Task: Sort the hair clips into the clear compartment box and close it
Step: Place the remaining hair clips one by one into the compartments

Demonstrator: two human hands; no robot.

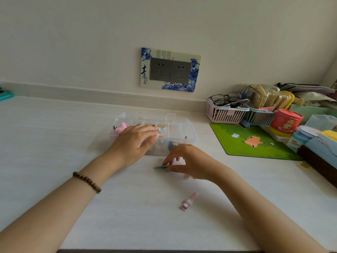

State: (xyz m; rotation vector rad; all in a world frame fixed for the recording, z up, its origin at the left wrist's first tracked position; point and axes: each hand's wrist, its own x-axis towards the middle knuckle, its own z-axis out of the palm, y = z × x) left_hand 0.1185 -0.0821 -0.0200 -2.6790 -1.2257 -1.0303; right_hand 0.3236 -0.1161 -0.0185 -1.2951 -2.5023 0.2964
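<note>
The clear compartment box lies open on the white desk, with a pink clip in its far left compartment and darker clips near its front wall. My left hand hovers over the box, fingers spread, next to a pale iridescent clip; whether it touches that clip is unclear. In front of the box, my right hand pinches a flat teal clip against the desk. A pink rabbit clip lies loose nearer to me.
A green mouse mat lies to the right. Behind it stand a pink basket with glasses, a second basket, a red canister and other clutter. A wall socket is above the box. A teal object sits far left.
</note>
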